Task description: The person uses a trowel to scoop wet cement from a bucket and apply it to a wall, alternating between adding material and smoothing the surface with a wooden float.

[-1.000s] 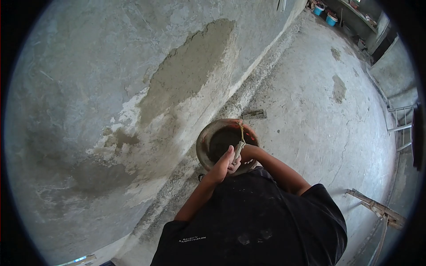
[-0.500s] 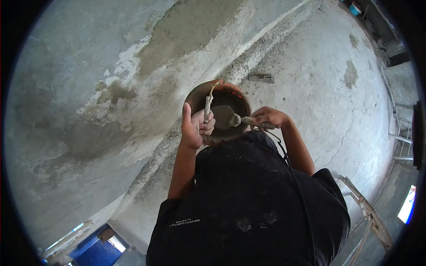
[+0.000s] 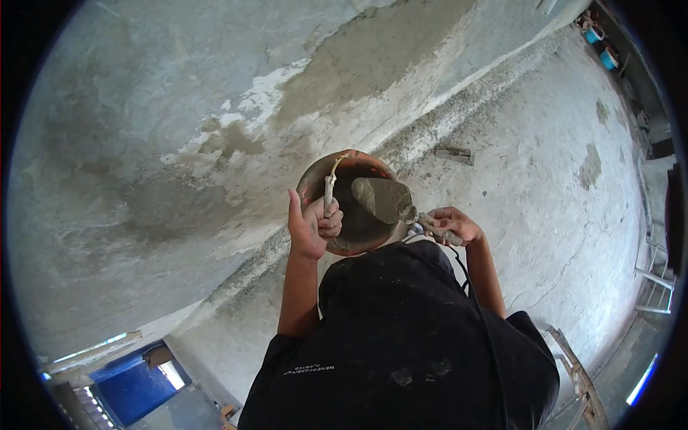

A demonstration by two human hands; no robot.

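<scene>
My left hand (image 3: 314, 228) has its fingers wrapped round the grip of a bucket handle (image 3: 329, 195), thumb sticking out. The round, mortar-stained bucket (image 3: 364, 160) hangs in front of my body, its rim showing orange patches. In my right hand (image 3: 461, 223), closed round its handle, is a trowel (image 3: 409, 215). Its blade lies over the bucket's right part, carrying a load of wet grey mortar (image 3: 381, 198). The blade hides some of the bucket's inside, which looks dark.
A rough plastered wall (image 3: 158, 107) with a damp patch rises on the left. Concrete floor (image 3: 545, 193) spreads to the right, with a small flat block (image 3: 454, 155) on it. Wooden framing (image 3: 580, 373) stands lower right, blue buckets (image 3: 608, 59) far upper right. A dark cord hangs down my shirt.
The trowel has come up out of the bucket and moved right, now with mortar on its blade. My left hand keeps its hold on the handle. The view has shifted slightly.
</scene>
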